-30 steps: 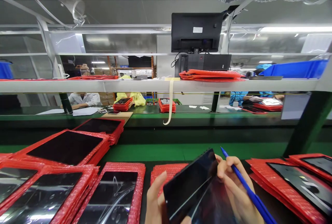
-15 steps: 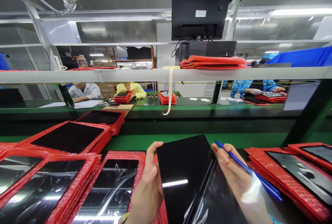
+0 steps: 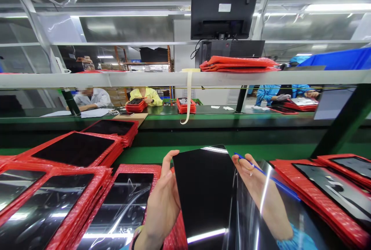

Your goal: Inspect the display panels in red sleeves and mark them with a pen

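My left hand [image 3: 164,198] grips a glossy black screen panel [image 3: 204,192] by its left edge, thumb up along the side. The panel is tilted toward me, and light reflects near its top and bottom. A clear plastic film [image 3: 255,211] stands away from its right side and covers part of my right hand [image 3: 261,192]. That hand is closed on a slim blue pen [image 3: 272,178], with its fingertips by the panel's upper right corner. Whether they also pinch the film is hard to see. Below my left hand lies a red bubble-wrap sleeve [image 3: 177,234].
Black screens on red bubble-wrap sleeves are stacked at left [image 3: 77,149] and near left [image 3: 124,203]. Grey-faced panels on red sleeves [image 3: 327,192] lie at right. Ahead runs a white shelf rail [image 3: 139,79] with a hanging tape strip [image 3: 188,99]. Several people work beyond.
The film has lifted farther from the panel's right side and now spreads over my right hand and the pen. The panel has turned slightly, shifting its reflections. The view has tilted a little downward.
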Demonstrator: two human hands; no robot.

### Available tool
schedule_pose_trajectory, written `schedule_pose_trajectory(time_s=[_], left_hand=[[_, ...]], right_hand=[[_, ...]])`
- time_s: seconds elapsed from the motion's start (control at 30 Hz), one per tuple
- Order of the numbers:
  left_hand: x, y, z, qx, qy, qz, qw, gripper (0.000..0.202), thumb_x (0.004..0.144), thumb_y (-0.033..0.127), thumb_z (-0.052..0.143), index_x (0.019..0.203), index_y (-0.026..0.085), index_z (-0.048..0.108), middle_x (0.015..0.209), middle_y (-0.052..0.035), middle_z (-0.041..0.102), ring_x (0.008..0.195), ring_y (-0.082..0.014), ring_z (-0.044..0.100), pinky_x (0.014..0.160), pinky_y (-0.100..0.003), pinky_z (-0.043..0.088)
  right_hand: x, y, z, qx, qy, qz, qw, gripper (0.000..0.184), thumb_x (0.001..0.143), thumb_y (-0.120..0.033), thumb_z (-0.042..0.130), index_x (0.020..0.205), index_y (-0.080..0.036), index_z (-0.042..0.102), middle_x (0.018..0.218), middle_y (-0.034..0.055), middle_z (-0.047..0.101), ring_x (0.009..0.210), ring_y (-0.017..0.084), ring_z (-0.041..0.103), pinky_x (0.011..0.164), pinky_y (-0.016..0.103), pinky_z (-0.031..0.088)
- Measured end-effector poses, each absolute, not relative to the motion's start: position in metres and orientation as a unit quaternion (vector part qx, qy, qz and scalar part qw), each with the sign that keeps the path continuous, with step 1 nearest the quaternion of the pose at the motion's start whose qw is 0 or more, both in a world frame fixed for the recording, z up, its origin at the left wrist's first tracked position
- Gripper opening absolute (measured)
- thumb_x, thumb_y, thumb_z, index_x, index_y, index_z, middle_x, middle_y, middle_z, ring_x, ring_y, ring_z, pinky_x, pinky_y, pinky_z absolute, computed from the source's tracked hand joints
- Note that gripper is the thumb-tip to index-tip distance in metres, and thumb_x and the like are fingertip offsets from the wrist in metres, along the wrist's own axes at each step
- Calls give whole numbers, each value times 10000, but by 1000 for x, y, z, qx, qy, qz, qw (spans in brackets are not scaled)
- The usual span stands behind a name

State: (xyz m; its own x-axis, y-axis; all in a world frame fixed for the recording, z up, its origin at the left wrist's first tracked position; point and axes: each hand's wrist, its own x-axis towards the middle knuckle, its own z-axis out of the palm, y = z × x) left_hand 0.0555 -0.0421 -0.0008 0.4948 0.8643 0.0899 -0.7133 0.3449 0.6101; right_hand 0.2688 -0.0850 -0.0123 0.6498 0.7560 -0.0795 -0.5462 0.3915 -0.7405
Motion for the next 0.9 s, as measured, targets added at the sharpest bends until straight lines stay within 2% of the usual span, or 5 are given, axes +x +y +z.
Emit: schedule_pose_trajectory(time_s=[0.17, 0.3, 0.5, 0.73, 0.9], left_hand=[[56, -38, -3, 351, 171, 498, 774, 651, 799, 394, 603, 1402, 288, 382, 1165, -19, 646, 1202, -233, 541, 1093, -359, 284], [58, -34, -7, 398, 201, 510, 735, 588, 829, 462, 568, 1367, 262, 437, 1200, -29, 629, 1214, -237, 526, 1098, -358, 278], [61, -29, -11, 466, 234, 476, 708, 878, 662, 247, 785, 1411, 335, 335, 1202, -25, 632, 1096, -235, 609, 966, -346, 426], [60, 8, -52, 504, 376, 453, 632, 600, 799, 518, 604, 1328, 275, 461, 1162, -66, 659, 1116, -288, 603, 945, -406, 451], [66, 38, -99, 528, 421, 445, 588, 362, 868, 332, 551, 1200, 191, 573, 1442, -93, 477, 1398, -236, 315, 1148, -374, 175]], right_hand=[[264, -92, -14, -442, -318, 329, 771, 465, 564, -236, 831, 943, -283, 566, 756, -53, 671, 1091, 215, 629, 1030, 330, 433], [258, -97, -15, -497, -424, 269, 707, 433, 748, -309, 743, 1106, -331, 501, 1085, -5, 672, 1162, 217, 569, 1007, 362, 430], [253, -92, -25, -493, -489, 222, 684, 364, 888, -354, 585, 1216, -368, 428, 1492, 31, 413, 1395, 232, 358, 1134, 453, 291], [307, -70, -82, -550, -454, 167, 681, 373, 834, -487, 619, 1115, -262, 520, 1367, 122, 549, 1319, 297, 472, 1110, 480, 346], [347, -55, -139, -607, -430, 232, 627, 274, 818, -394, 698, 958, -172, 617, 1016, 89, 716, 1032, 282, 671, 971, 518, 474]])
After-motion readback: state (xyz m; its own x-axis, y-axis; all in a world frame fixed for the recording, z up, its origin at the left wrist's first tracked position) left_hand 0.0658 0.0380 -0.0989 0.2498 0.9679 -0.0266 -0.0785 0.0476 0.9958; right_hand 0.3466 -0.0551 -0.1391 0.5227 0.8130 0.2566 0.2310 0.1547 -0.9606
